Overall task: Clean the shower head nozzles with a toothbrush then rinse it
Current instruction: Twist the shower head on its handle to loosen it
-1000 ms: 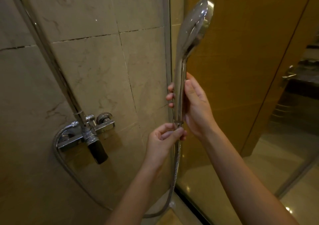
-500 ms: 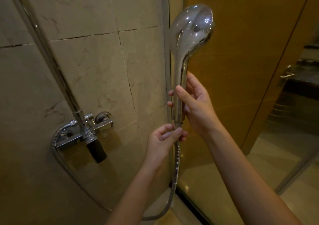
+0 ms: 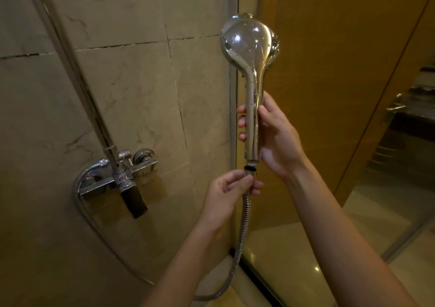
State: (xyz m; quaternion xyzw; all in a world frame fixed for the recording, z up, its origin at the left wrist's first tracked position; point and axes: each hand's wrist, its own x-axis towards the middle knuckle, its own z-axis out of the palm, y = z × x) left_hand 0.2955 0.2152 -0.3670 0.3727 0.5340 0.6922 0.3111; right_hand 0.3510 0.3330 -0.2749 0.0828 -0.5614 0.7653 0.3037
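A chrome shower head [image 3: 247, 41] stands upright with its rounded back towards me, wet with droplets; its nozzle face is turned away and hidden. My right hand [image 3: 275, 135] grips its handle. Just below the handle's end there is a small gap, then the hose nut [image 3: 250, 169], which my left hand [image 3: 229, 188] pinches at the top of the metal hose [image 3: 242, 233]. The shower head is separated from the hose. No toothbrush is in view.
A chrome mixer tap [image 3: 122, 175] with a dark spout is fixed to the beige tiled wall [image 3: 131, 90] at the left, with a riser pipe [image 3: 77, 76] above it. A glass shower door [image 3: 329, 95] stands on the right.
The shower head has turned so its back faces me, and it has come apart from the hose nut; a gap shows between them. My hands stay in about the same places.
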